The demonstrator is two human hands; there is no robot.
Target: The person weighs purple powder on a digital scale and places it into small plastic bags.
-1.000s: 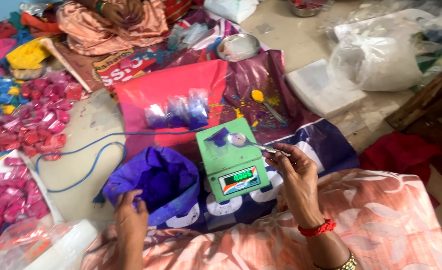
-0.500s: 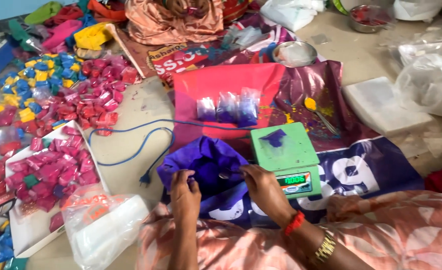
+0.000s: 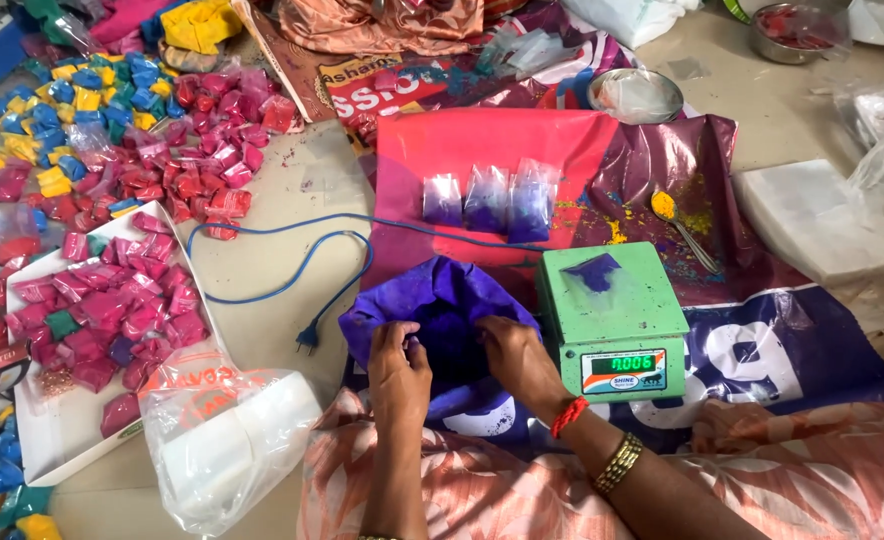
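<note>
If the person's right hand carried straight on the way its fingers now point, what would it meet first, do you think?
The right hand points up and left into the purple powder bag, which its fingers already touch, so it would likely press deeper into that bag first. Beyond it lies the blue cable, though depth is hard to judge.

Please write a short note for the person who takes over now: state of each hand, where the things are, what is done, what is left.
Left hand and right hand: fingers hold the mouth of the purple powder bag, beside the green scale.
Done: three small filled purple packets lie on the red sheet. A smear of purple powder lies on the scale.
Left: much powder is still in the bag.
Spoon lies to the right.
</note>
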